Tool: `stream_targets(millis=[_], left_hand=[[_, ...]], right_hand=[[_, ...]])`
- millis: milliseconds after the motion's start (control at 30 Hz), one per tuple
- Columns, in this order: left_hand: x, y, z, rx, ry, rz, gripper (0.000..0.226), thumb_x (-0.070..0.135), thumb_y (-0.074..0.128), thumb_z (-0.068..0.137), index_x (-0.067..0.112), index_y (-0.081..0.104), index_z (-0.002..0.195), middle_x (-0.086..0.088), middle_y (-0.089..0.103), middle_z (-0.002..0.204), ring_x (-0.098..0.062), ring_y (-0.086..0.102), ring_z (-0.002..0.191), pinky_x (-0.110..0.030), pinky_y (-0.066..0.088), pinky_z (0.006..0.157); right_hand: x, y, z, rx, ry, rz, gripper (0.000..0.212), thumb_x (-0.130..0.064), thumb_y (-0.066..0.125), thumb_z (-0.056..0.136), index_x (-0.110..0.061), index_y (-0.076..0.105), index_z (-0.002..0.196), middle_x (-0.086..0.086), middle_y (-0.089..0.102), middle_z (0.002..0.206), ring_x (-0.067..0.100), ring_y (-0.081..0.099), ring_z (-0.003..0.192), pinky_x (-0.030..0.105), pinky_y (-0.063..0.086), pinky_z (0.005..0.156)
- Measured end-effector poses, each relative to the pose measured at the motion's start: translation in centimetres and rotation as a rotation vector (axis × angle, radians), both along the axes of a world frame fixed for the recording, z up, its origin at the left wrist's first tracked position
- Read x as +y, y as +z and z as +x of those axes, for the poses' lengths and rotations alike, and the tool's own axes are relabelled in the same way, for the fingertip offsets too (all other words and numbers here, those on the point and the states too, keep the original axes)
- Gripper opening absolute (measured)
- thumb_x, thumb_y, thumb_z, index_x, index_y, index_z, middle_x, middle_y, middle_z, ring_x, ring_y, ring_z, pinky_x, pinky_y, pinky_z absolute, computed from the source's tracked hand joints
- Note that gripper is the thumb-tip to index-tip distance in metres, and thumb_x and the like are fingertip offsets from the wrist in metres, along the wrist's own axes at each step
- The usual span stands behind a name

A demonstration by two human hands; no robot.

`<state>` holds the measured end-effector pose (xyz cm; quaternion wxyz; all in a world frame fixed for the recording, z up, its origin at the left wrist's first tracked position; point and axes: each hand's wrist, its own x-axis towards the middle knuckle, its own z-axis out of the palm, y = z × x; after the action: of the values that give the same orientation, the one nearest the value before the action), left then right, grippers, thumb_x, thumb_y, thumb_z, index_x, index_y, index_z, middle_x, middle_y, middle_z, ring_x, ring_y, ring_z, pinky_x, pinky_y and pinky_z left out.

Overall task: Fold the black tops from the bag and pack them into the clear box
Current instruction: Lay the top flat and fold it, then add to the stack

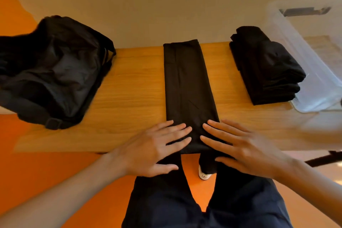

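A black top (187,79) lies in the middle of a wooden table (133,83), folded into a long narrow strip. It runs from the near edge to the far edge, and its near end hangs just over the near edge.

Both hands lie flat on that near end. The left hand (153,146) is palm down with its fingers straight and slightly spread, the fingertips on the cloth. The right hand (240,146) mirrors it from the other side, fingers straight and spread, though it is a little blurred. The fingertips of the two hands point toward each other and are near but apart. Neither hand pinches the cloth.

To the left, a black bag (55,72) sits slumped on the table, with a strap and buckle at its near side. To the right of the strip is a stack of folded black tops (264,68). Just beyond the stack stands the clear box (314,72), its wall beside the pile.

Whether the bag or the tops carry any label or writing cannot be told.

Below the table show dark trousers (166,200), a white shoe (203,174) and an orange floor (46,163).
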<state>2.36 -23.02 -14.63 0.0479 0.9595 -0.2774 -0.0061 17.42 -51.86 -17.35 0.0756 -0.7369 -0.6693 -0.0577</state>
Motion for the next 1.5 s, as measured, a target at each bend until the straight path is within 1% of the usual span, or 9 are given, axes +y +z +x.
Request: stream_targets(millis=[133, 233, 367, 633, 767, 1000, 1133, 1300, 1500], left_hand=[[-0.3, -1.7, -1.2, -0.090, 0.033, -0.072, 0.060, 0.014, 0.059, 0.099, 0.012, 0.040, 0.156, -0.004, 0.029, 0.166, -0.016, 0.020, 0.156, -0.042, 0.028, 0.124], [-0.3, -2.1, -1.4, -0.171, 0.017, -0.157, 0.048, 0.006, 0.056, 0.102, 0.008, 0.050, 0.150, -0.006, 0.043, 0.159, -0.018, 0.033, 0.152, -0.041, 0.034, 0.121], [-0.1, -2.3, -1.7, -0.252, -0.016, -0.191, 0.037, 0.002, 0.053, 0.104, 0.004, 0.061, 0.139, -0.009, 0.055, 0.149, -0.021, 0.046, 0.144, -0.040, 0.041, 0.116], [-0.8, -2.3, -2.5, -0.366, -0.032, -0.209, 0.025, 0.000, 0.054, 0.103, -0.001, 0.072, 0.120, -0.014, 0.068, 0.131, -0.023, 0.061, 0.130, -0.040, 0.051, 0.104], [-1.2, -2.9, -3.5, -0.393, 0.023, -0.267, 0.024, 0.001, 0.055, 0.103, -0.001, 0.072, 0.119, -0.014, 0.068, 0.131, -0.023, 0.061, 0.130, -0.040, 0.052, 0.103], [-1.0, -3.2, -3.6, -0.396, 0.026, -0.267, 0.031, 0.004, 0.044, 0.108, -0.001, 0.069, 0.125, -0.014, 0.067, 0.131, -0.026, 0.061, 0.128, -0.038, 0.052, 0.102], [-0.7, -3.3, -3.1, -0.434, -0.007, -0.224, 0.029, 0.003, 0.049, 0.107, 0.001, 0.070, 0.126, -0.014, 0.067, 0.130, -0.026, 0.062, 0.125, -0.038, 0.051, 0.102], [-0.5, -3.5, -2.8, -0.528, -0.068, -0.164, 0.022, 0.001, 0.062, 0.101, 0.003, 0.074, 0.119, -0.012, 0.070, 0.128, -0.023, 0.066, 0.121, -0.038, 0.051, 0.098], [-0.3, -2.6, -2.6, -0.570, -0.071, -0.159, 0.017, 0.003, 0.062, 0.101, 0.003, 0.077, 0.111, -0.009, 0.073, 0.122, -0.020, 0.068, 0.116, -0.036, 0.052, 0.094]], right_hand=[[-0.1, -0.6, -0.3, 0.022, 0.000, 0.154, 0.047, -0.036, 0.058, 0.103, -0.021, 0.053, 0.148, 0.001, 0.046, 0.156, 0.017, 0.036, 0.150, 0.044, 0.043, 0.115], [-0.4, -0.9, -0.6, 0.057, 0.008, 0.226, 0.044, -0.027, 0.069, 0.098, -0.018, 0.062, 0.140, 0.000, 0.054, 0.149, 0.015, 0.043, 0.145, 0.043, 0.047, 0.110], [-0.4, -0.9, -1.0, 0.106, -0.013, 0.320, 0.040, -0.020, 0.077, 0.091, -0.016, 0.070, 0.130, -0.002, 0.062, 0.141, 0.012, 0.051, 0.139, 0.043, 0.051, 0.103], [-0.6, -0.4, -1.8, 0.099, -0.005, 0.353, 0.022, -0.022, 0.066, 0.096, -0.014, 0.078, 0.113, -0.002, 0.070, 0.129, 0.009, 0.062, 0.126, 0.039, 0.048, 0.100], [-0.3, -1.1, -1.9, 0.008, -0.038, 0.306, 0.037, -0.027, 0.069, 0.093, -0.015, 0.071, 0.128, 0.000, 0.062, 0.141, 0.016, 0.053, 0.137, 0.036, 0.041, 0.107], [0.0, -2.3, -1.9, -0.121, -0.014, 0.365, 0.034, -0.014, 0.059, 0.099, -0.013, 0.068, 0.132, 0.005, 0.062, 0.141, 0.022, 0.057, 0.133, 0.040, 0.045, 0.101], [0.0, -2.5, -1.7, -0.219, 0.034, 0.308, 0.041, -0.017, 0.054, 0.106, -0.017, 0.051, 0.147, 0.007, 0.057, 0.147, 0.025, 0.053, 0.137, 0.040, 0.044, 0.103], [-0.1, -2.3, -1.6, -0.201, 0.062, 0.354, 0.028, -0.013, 0.059, 0.104, -0.010, 0.070, 0.130, 0.009, 0.062, 0.141, 0.025, 0.056, 0.135, 0.041, 0.049, 0.100], [-0.3, -1.7, -1.7, -0.141, 0.095, 0.363, 0.028, -0.016, 0.061, 0.103, -0.007, 0.071, 0.127, 0.009, 0.062, 0.141, 0.022, 0.054, 0.137, 0.039, 0.046, 0.106]])
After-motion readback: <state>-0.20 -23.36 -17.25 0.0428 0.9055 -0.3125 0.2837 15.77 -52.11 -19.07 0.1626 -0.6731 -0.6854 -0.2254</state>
